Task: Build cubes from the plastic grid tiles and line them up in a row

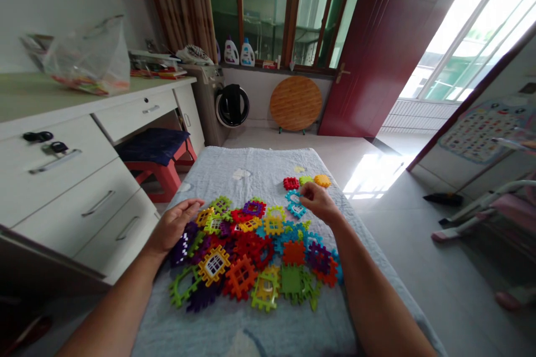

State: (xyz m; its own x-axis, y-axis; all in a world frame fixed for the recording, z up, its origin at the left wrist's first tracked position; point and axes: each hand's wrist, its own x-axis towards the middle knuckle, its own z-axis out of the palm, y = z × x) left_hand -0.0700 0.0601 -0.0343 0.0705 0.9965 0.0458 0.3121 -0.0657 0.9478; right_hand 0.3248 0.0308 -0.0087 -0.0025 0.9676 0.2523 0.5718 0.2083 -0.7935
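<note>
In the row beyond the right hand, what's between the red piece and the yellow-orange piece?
In the head view, a green piece lies between the red piece and the yellow-orange piece.

Interlocking plastic tiles (251, 245) heaped on a cloth-covered surface (228, 159)

A pale blue cloth (276, 162), lightly wrinkled and faintly patterned, spreads over the surface; across it the tiles overlap, with a solid green tile (291, 283) and an orange window tile (242, 277) toward the near side. Beyond the heap, toward the right edge, a red tile (291, 183), a lime-green tile (305, 179) and a yellow-orange tile (322, 180) form a row
</note>
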